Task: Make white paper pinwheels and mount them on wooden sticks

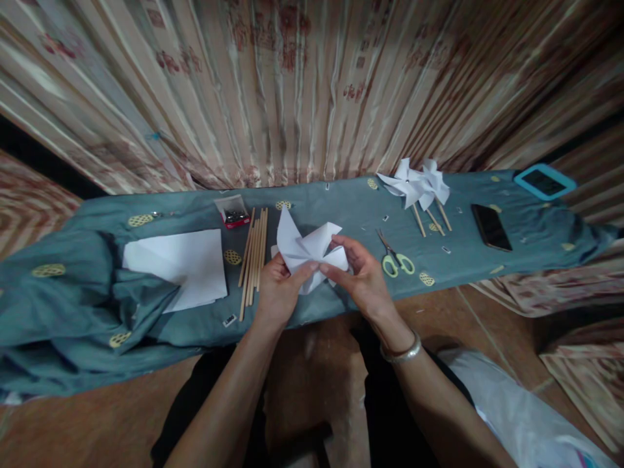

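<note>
Between my two hands is a white paper pinwheel [312, 247], its folded blades standing up and no stick visible on it. My left hand [280, 289] grips its left and lower edge, thumb near the middle. From the right, my right hand [361, 276] pinches a blade, with the thumb pressed close to the left thumb. Both hands are closed on the paper. Several thin wooden sticks [253, 260] lie just left of my left hand. Green-handled scissors [396, 260] rest to the right of my right hand, blades slightly apart.
Finished-looking paper pinwheels on sticks [414, 185] lie at the back right. Beyond them are a black phone [491, 227] and a blue-framed tablet [545, 182]. White paper sheets [195, 266] and a small box of metal pins [233, 213] sit left. A pleated curtain [302, 97] hangs behind.
</note>
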`<action>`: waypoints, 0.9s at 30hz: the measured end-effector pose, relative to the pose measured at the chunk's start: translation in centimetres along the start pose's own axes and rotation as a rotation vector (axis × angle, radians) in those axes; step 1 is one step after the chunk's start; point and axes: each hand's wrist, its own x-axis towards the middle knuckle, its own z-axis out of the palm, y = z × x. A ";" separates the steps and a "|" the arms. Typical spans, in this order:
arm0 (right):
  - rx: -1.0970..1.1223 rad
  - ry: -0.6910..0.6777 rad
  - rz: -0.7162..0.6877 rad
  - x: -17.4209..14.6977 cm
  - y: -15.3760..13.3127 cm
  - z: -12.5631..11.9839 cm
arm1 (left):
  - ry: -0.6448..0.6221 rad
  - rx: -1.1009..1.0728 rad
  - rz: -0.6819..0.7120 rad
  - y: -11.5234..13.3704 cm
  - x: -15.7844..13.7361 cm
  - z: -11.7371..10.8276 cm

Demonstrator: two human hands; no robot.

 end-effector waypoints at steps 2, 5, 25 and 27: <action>0.034 0.013 0.027 0.0 -0.2 0.1 | -0.007 0.015 0.012 0.0 0.0 0.0; 0.082 0.011 0.071 -0.1 -0.5 0.3 | -0.008 0.040 0.031 -0.3 0.1 -0.1; 0.081 -0.100 0.165 -0.1 -1.3 -0.2 | -0.014 0.037 0.001 -0.9 -0.2 -0.2; 0.072 -0.095 0.168 -0.1 -1.2 -0.3 | -0.017 0.025 0.002 -0.9 -0.2 -0.1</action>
